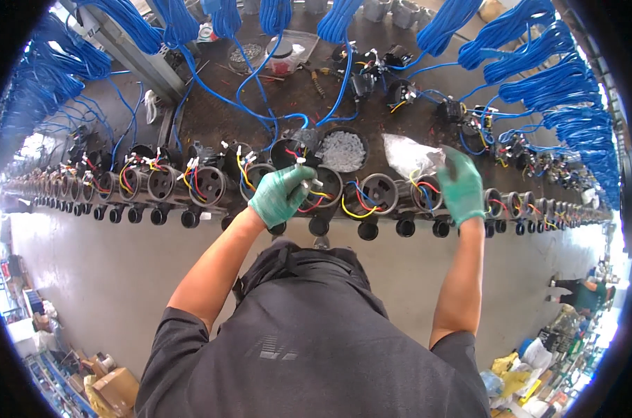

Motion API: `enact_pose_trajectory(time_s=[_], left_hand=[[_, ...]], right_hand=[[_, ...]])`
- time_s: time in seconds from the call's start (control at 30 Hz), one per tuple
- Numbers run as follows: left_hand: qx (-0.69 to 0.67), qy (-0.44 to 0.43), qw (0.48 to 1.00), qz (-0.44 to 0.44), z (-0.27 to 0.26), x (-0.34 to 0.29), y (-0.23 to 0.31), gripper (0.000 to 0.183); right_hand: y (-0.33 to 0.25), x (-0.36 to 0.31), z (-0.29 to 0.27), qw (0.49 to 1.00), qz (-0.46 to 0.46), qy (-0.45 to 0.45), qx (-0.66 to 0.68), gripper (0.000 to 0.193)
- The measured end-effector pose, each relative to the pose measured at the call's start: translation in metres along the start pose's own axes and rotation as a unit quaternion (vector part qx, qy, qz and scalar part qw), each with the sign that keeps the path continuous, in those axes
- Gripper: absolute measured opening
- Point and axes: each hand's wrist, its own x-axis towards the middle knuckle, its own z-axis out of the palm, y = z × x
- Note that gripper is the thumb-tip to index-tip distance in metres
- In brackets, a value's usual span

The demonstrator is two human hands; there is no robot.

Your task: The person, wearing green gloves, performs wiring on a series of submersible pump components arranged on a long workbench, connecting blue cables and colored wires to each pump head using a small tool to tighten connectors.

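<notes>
My left hand, in a green glove, is closed over a row of black cylindrical housings. White wire connectors show at its pinched fingertips. Beside it, one round housing has red and yellow wires coming out of its open end. My right hand, gloved in green too, is at the right edge of a clear plastic bag with white contents. Its fingertips are blurred against the bag, and their grip cannot be made out. Below the bag, another housing has red, blue and yellow wires.
A round tub of pale granules stands between my hands on the dark bench. Blue cable coils hang above the bench, their ends running to more housings. Small pieces fill a dish farther back. Another person is at the far right.
</notes>
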Motion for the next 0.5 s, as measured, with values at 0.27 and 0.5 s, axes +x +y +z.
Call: enact_pose_trajectory(time_s=[0.27, 0.5], left_hand=[[0.020, -0.104, 0.992, -0.063, -0.013, 0.011, 0.013, 0.025], [-0.130, -0.022, 0.976, -0.176, 0.003, 0.001, 0.022, 0.038]], right_hand=[[-0.152, 0.020, 0.108, 0.928, -0.354, -0.089, 0.074, 0.026], [-0.142, 0.026, 0.119, 0.946, -0.311, -0.077, 0.052, 0.032]])
